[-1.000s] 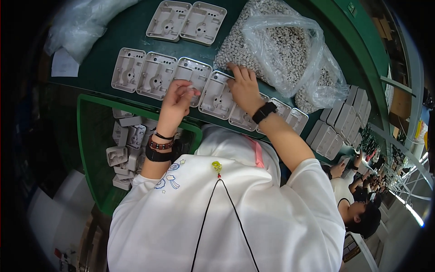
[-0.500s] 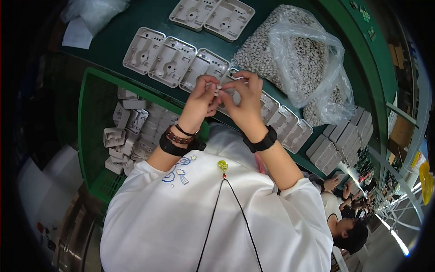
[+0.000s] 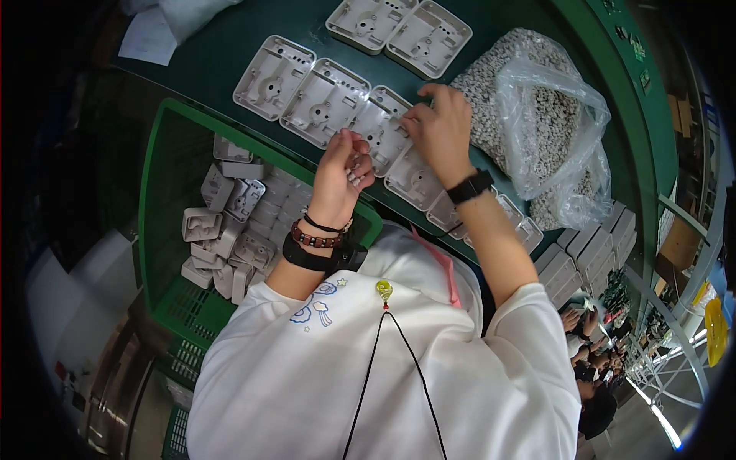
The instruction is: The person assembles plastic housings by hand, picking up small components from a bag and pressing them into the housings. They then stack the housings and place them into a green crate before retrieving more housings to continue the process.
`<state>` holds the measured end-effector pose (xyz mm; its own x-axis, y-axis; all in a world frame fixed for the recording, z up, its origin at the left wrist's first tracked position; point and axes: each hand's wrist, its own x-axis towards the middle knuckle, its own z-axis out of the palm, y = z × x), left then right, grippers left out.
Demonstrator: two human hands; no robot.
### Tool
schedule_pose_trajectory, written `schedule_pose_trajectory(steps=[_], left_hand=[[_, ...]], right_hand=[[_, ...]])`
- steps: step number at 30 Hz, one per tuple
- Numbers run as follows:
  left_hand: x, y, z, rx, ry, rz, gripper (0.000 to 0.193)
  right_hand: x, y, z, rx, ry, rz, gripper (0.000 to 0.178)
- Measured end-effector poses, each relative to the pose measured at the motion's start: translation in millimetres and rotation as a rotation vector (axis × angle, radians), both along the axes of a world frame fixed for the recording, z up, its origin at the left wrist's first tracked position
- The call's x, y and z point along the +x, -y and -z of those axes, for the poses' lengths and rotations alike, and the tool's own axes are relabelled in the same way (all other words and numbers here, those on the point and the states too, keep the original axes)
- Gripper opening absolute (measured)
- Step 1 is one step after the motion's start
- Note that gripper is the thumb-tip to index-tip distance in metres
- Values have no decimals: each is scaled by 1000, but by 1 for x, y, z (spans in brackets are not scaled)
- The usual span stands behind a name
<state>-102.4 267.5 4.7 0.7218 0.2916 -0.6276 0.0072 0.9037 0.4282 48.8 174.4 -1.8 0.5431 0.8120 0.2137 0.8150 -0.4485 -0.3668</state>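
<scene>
A handful of small white plastic pieces (image 3: 354, 178) lies in the curled fingers of my left hand (image 3: 343, 167), which is held just in front of the row of housings. My right hand (image 3: 443, 129) is over the far right part of a light grey plastic housing (image 3: 376, 116), its fingers bent downward and drawn together. Whatever its fingertips hold, if anything, is hidden. To the left in the same row are two more open housings, one at the end (image 3: 264, 90) and one beside it (image 3: 322, 115). More housings (image 3: 418, 182) continue to the right, partly under my right forearm.
Two housings (image 3: 424, 47) sit farther back on the green table. A clear plastic bag (image 3: 529, 115) full of small whitish pieces lies at the right, with stacked grey housings (image 3: 590, 257) beyond. A green crate (image 3: 157, 222) holding loose housings stands at the left. Other people are at far right.
My hands have come apart. The right moved up and right over a housing, while the left stayed near the row with the small pieces. The whole view has shifted slightly.
</scene>
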Motion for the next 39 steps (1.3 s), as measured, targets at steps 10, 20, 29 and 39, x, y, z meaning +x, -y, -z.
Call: schedule_pose_trajectory(steps=[10,20,29,39], left_hand=[[-16,-38,-8,-90,-18,-225,14],[-8,-33,1,-275,205,-181,18],[5,-28,-9,-65,153,-109,27],[5,-20,-20,444,50,249,19]], right_hand=[[14,-17,36,-210,186,-220,7],[-46,-13,-48,70,-117,-143,23],[-63,-22,-52,114,-103,-147,22],[-57,-18,-39,339,-455,119,15]])
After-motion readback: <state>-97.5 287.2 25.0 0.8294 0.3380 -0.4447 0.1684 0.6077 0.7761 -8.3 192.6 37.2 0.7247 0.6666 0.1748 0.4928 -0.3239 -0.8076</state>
